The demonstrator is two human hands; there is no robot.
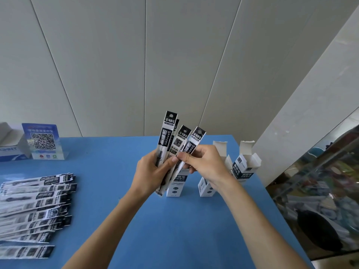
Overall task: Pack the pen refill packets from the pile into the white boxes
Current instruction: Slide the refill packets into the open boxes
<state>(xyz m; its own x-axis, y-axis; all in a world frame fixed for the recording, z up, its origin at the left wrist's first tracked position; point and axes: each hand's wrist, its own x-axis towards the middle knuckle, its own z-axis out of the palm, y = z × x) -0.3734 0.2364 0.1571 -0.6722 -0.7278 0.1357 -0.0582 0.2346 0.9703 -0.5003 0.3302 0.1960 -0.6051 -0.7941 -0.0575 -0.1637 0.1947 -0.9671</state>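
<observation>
Black-and-white pen refill packets (pixel 37 206) are lying piled at the blue counter's (pixel 155 230) left edge, in front of a QR code stand (pixel 43 141) at the far left corner. Above the counter's middle, the left hand (pixel 153 171) is gripping a fan of refill packets (pixel 175 144) upright, while the right hand (pixel 202 162) is pinching the rightmost one. Three white boxes (pixel 242 167) are standing open-flapped behind the hands, toward the far right corner.

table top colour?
Blue table top, plain, no pattern. Head view, the only one.
</observation>
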